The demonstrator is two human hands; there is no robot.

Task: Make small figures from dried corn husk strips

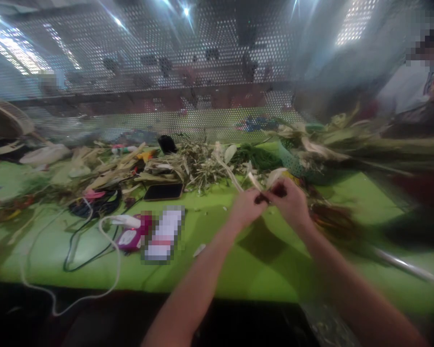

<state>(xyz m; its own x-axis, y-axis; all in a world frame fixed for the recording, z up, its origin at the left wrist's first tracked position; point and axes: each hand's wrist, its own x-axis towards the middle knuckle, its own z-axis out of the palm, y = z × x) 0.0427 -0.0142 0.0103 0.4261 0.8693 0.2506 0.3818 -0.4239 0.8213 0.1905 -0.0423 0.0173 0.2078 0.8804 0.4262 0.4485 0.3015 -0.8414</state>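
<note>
My left hand (248,208) and my right hand (290,200) meet above the green table (235,277), fingers closed and almost touching. Between them is a pale dried husk (255,180), which looks like corn husk. One strip of it sticks up to the left, and a wider pale piece (276,176) rises from the fingers of my right hand. My fingertips hide where the pieces meet. Just behind my hands lies a heap of dried husks and stalks (200,166).
To my left are a phone with a lit screen (165,233), a dark phone (162,192), a magenta power bank (133,233) and a looping white cable (117,270). A green perforated basket (291,156) stands behind right. A person (407,89) is at far right. A perforated screen (202,72) stands behind.
</note>
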